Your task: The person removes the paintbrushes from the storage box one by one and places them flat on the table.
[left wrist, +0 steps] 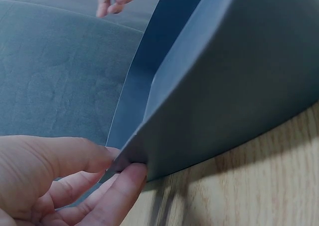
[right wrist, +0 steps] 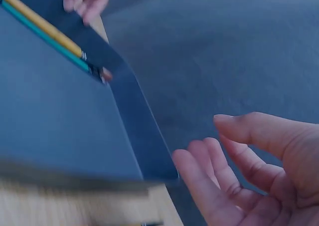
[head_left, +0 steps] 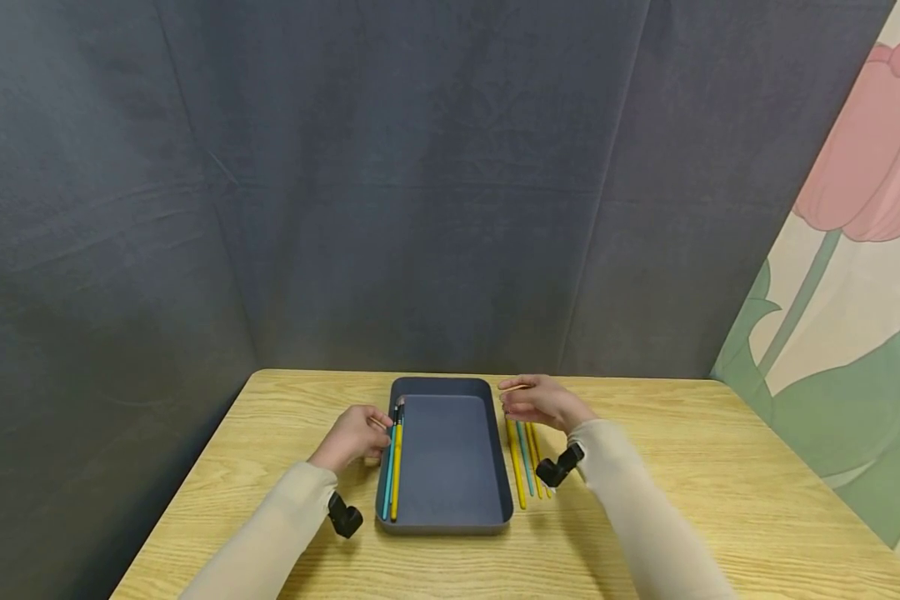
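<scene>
Pinching the tray by its left rim with left hand, held right hand empty, with fingers loosely curved, near its far right corner; had tray on table, with brushes inside along left wall.

I get soft light in the head view: the table reads bright, the curtain dim and darkest low on the left, with faint-edged shadows beside the sleeves. Both wrist feeds reach me bluer and duller. In the left one, the tray has its outer wall in shade; in the right, its near edge smears and the brushes look slightly soft.
</scene>
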A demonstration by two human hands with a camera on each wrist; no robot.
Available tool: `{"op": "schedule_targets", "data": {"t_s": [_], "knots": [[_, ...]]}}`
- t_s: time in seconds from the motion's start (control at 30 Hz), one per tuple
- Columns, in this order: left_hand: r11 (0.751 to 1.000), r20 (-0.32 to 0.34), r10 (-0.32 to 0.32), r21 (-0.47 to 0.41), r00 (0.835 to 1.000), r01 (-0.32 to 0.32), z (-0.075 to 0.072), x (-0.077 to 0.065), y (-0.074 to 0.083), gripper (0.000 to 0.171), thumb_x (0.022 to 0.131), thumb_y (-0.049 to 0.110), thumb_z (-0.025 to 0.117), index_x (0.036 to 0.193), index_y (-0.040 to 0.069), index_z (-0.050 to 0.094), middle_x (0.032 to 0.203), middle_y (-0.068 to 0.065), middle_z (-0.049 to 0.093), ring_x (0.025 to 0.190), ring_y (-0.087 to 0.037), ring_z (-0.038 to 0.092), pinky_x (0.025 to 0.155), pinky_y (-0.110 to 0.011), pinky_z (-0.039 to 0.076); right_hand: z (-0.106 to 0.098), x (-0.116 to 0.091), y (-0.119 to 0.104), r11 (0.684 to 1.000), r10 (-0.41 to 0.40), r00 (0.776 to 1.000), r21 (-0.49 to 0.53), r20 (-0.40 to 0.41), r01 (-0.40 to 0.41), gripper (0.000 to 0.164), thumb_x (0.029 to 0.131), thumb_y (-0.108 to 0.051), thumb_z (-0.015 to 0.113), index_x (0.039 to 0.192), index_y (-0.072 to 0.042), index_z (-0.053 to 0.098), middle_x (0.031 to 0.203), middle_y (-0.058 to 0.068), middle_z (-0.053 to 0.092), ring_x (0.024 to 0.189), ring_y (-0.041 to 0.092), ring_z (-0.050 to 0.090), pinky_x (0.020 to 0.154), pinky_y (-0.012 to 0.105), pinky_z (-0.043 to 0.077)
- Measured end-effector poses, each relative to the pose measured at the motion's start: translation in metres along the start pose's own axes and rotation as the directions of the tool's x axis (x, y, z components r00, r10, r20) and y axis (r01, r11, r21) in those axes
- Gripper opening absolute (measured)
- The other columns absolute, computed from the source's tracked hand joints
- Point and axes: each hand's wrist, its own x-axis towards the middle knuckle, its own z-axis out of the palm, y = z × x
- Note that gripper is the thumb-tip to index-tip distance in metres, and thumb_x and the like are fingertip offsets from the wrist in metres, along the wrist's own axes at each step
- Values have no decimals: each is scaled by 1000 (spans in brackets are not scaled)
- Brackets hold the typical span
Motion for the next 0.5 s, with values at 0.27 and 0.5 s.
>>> {"op": "schedule_targets", "data": {"t_s": [0.27, 0.5], "knots": [[1000, -3, -5, 0, 1000, 5, 0, 0, 0, 24, 81, -9, 67, 104, -4, 63, 87, -13, 61, 70, -19, 62, 64, -35, 58, 39, 9, -12, 1000, -24, 999, 0, 41, 24, 29, 95, -2, 56, 123, 6, 52, 93, 5, 63, 82, 12, 67, 94, 43, 52], [1000, 1, -5, 0, 1000, 5, -1, 0, 0, 24, 81, -9, 66, 104, -4, 63, 87, -13, 61, 70, -19, 62, 64, -35, 58, 68, 17, -14, 1000, -14, 999, -13, 52, 14, 31, 94, -3, 59, 123, 7, 54, 98, 9, 65, 84, 16, 67, 93, 44, 52]]}}
